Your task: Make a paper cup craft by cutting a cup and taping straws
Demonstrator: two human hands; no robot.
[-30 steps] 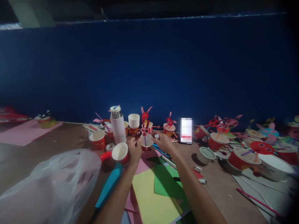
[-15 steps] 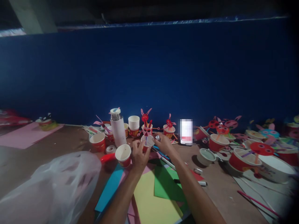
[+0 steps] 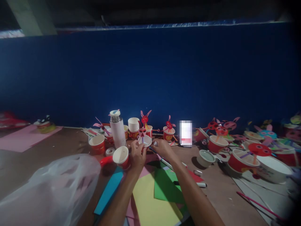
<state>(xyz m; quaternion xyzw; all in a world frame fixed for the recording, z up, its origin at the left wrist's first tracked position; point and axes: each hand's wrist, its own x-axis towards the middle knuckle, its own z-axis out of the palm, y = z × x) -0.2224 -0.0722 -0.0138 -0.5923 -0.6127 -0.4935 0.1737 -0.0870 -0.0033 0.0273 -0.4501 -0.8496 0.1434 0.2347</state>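
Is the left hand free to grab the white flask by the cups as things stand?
Probably not right away. The left hand is holding a small paper cup. The white flask stands upright just to its left, with only an open red cup nearby.

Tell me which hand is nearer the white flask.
Left. The left hand holds a paper cup just right of the white flask; the right hand, pinching a small silvery object, is farther right.

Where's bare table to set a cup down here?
Bare brown table lies between the pink sheet, the plastic bag and the red cup. Another patch sits right of the marker. It is crowded around both hands, left hand and right hand, and along the wall.
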